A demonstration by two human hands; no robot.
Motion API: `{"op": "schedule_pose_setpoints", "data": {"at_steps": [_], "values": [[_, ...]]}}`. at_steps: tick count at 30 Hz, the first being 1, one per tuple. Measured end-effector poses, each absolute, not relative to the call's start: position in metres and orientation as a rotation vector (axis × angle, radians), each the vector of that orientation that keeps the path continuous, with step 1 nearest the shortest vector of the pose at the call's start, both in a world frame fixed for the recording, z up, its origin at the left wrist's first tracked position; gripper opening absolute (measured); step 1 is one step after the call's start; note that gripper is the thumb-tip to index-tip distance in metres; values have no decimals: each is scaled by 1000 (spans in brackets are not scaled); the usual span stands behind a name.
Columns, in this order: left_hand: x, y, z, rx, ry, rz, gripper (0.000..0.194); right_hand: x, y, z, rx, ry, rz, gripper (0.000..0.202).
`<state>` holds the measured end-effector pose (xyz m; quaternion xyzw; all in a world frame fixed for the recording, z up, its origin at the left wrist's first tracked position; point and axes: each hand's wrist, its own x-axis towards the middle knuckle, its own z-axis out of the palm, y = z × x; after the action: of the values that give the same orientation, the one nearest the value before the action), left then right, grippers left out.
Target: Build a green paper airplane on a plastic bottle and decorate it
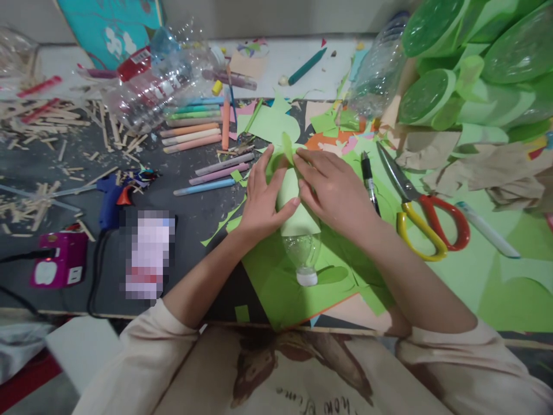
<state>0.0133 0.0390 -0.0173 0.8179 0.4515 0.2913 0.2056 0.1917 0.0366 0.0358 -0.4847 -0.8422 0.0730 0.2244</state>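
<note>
A clear plastic bottle (pixel 302 251) lies with its white cap toward me, its upper part wrapped in pale green paper (pixel 298 216). My left hand (pixel 265 199) rests on the wrap from the left, thumb across it and fingers pointing away. From the right, my right hand (pixel 330 187) touches the far part of the wrap, its fingertips at a small green paper strip (pixel 287 144) that sticks up there. Green sheets (pixel 272 282) lie under the bottle. A green leaf-shaped piece (pixel 332 275) is beside the cap.
Scissors (pixel 425 222) and a black pen (pixel 367 176) lie right of my hands. Markers (pixel 211 173), a blue glue gun (pixel 110 199), a phone (pixel 149 253) and wooden sticks (pixel 56 121) are leftward. Green-wrapped bottles (pixel 488 98) are piled at the back right.
</note>
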Motion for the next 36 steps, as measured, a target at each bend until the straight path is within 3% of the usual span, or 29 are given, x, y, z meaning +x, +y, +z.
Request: {"op": "schedule_pose_setpoints", "data": {"at_steps": [19, 36], "values": [[6, 53, -31, 2270, 1063, 871, 88, 180, 39, 33, -1405, -2362, 145, 49], [10, 55, -39, 2271, 1093, 921, 82, 184, 42, 32, -1422, -2322, 205, 48]]}}
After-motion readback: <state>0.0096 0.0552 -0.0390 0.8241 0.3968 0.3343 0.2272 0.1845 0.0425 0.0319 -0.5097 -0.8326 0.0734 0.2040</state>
